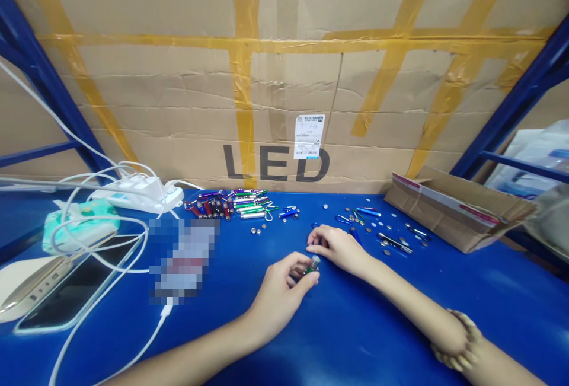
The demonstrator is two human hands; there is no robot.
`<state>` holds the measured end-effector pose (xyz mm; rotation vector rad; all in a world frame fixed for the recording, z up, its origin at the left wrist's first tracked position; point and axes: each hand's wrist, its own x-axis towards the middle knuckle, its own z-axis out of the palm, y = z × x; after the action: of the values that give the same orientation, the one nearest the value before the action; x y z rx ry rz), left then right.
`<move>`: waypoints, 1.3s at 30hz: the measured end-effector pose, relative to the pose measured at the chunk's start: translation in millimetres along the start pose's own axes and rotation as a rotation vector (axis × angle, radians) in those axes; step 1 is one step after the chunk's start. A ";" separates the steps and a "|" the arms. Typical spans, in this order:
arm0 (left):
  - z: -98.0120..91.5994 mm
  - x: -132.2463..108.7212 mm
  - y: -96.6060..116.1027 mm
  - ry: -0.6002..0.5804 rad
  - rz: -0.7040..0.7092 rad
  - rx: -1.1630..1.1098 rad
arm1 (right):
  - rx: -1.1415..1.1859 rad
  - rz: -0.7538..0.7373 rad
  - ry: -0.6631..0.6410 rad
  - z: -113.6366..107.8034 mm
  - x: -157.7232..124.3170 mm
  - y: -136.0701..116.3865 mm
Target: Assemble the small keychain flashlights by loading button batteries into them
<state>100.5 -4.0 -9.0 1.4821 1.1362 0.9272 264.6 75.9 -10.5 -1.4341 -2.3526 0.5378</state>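
Observation:
My left hand [284,291] is closed around a small green mini flashlight [314,264] with a silvery end that points up and right. Just right of it, my right hand [342,248] hovers low over the blue table, thumb and fingers pinched together. Whatever lies between those fingertips, if anything, is too small to make out. A blue flashlight tube [355,235] shows partly behind the right hand. Beyond it lie scattered button cells [386,252], a black-and-silver flashlight [395,243] and a blue flashlight [368,212].
Several coloured keychain flashlights [213,205] are piled at the back, with one blue flashlight [288,213] beside them. An open cardboard box [457,214] stands right. Leftward are a power strip [142,192], white cables, a tissue pack [80,226] and a phone [84,285].

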 end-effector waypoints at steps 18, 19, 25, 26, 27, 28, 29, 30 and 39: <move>-2.1 1.7 0.8 0.008 -0.002 -0.002 | -0.157 -0.128 0.027 -0.1 -4.8 -4.3; -2.4 2.1 0.2 0.011 0.004 -0.001 | -0.156 -0.124 0.029 0.0 -4.6 -4.4; -6.6 6.3 -3.8 0.078 0.043 0.069 | 0.122 -0.067 0.051 -3.1 -3.4 -4.5; -7.5 7.0 -4.0 0.094 0.048 0.082 | 0.261 -0.030 0.036 -4.6 -3.5 -6.1; -8.4 7.6 -4.1 0.107 0.052 0.090 | 0.412 0.012 0.011 -6.3 -3.9 -8.5; -9.2 8.2 -4.0 0.117 0.052 0.092 | 0.556 0.054 -0.019 -8.2 -4.6 -11.7; -9.9 8.7 -3.7 0.126 0.050 0.090 | 0.678 0.089 -0.049 -10.2 -5.6 -15.4; -10.5 9.1 -3.4 0.130 0.047 0.084 | 0.773 0.111 -0.076 -12.1 -6.9 -19.4; -11.2 9.2 -0.7 0.160 0.055 0.110 | 0.874 0.135 -0.154 -19.4 -12.6 -32.7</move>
<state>92.2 7.7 -7.4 1.5554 1.2856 1.0509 253.9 53.7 21.1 -1.1297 -1.7196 1.5148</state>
